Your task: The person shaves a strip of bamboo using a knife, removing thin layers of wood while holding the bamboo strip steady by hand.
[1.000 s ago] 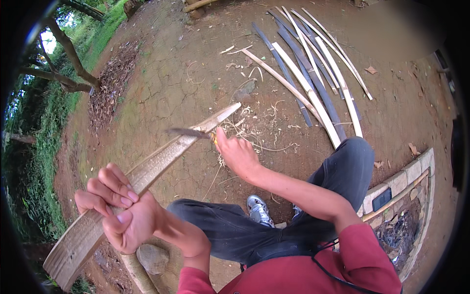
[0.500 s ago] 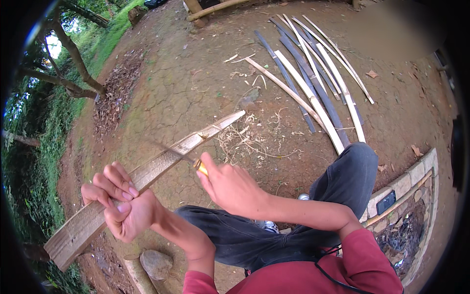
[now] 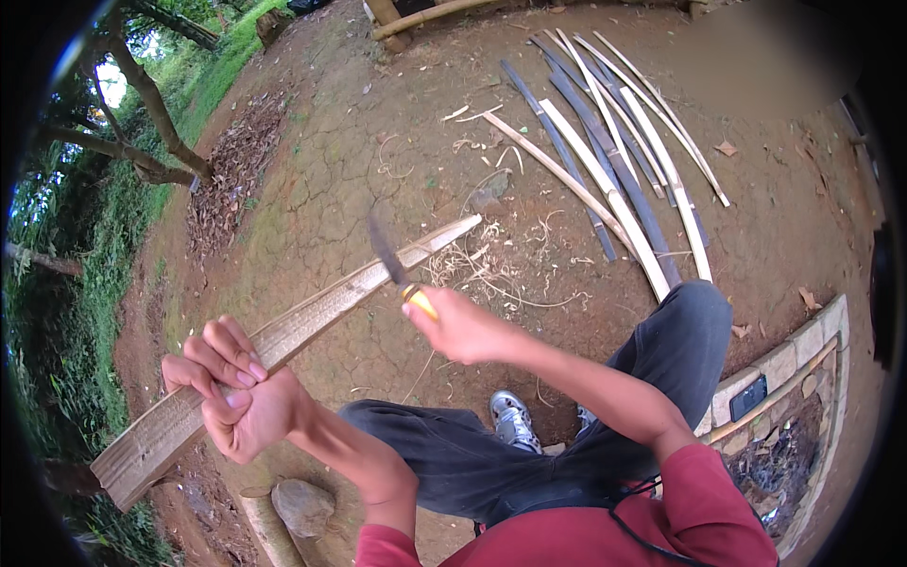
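Note:
A long split bamboo strip slants from the lower left up to its pointed tip near the middle, its pale inner face upward. My left hand is closed round its wider lower part. In my right hand is a knife with a dark blade and a yellow handle, gripped by the handle. The blade points up and away and crosses over the strip's narrow part; whether its edge touches the bamboo I cannot tell. Thin curled shavings lie on the ground by the tip.
Several pale and dark bamboo strips lie on the dirt at far right. A stone-edged bed with a phone on its rim is right of my knee. A rock and a log sit at lower left.
My right hand has moved right and away along the strip with the knife. The blade has swung from pointing left to pointing upward. My left hand keeps its grip almost unmoved.

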`<state>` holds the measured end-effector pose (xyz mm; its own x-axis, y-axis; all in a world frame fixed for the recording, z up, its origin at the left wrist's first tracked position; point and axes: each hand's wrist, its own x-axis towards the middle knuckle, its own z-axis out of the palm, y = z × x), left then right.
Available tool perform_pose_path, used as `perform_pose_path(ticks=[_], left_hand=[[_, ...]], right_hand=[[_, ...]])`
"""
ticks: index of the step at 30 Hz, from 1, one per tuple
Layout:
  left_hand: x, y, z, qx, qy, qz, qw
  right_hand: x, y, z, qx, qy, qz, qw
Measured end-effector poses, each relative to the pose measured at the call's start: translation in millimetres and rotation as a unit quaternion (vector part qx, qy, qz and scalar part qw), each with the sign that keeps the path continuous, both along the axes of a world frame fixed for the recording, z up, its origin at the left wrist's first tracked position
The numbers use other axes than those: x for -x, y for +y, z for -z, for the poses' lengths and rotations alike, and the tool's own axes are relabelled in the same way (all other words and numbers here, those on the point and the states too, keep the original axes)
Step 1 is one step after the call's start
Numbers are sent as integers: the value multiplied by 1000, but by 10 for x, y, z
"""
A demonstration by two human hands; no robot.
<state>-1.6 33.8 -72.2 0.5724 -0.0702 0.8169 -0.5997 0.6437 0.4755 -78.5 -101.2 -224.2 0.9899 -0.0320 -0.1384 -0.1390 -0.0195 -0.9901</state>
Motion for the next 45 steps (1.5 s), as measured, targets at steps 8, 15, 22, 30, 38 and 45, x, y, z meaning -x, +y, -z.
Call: perform_pose_path(ticks=[8,15,22,30,38,45], left_hand=[[144,-108,30,-17,8,-31,999],[48,11,-4,-21,9,-115,993],[85,-57,-7,5,24,-37,999],[94,-63,34,-17,3,-15,1000],[-5,-15,46,-22,-8,-152,988],[328,-45,-190,-9,36,-146,989]], right_hand=[[219,216,-195,326,-45,100,939],[-53,45,233,46,89,13,995],[150,142,-119,113,-34,84,989],[-60,-26,425,358,-22,140,923],[120,83,-32,187,-34,80,979],[363,150,-330,226,-42,50,972]])
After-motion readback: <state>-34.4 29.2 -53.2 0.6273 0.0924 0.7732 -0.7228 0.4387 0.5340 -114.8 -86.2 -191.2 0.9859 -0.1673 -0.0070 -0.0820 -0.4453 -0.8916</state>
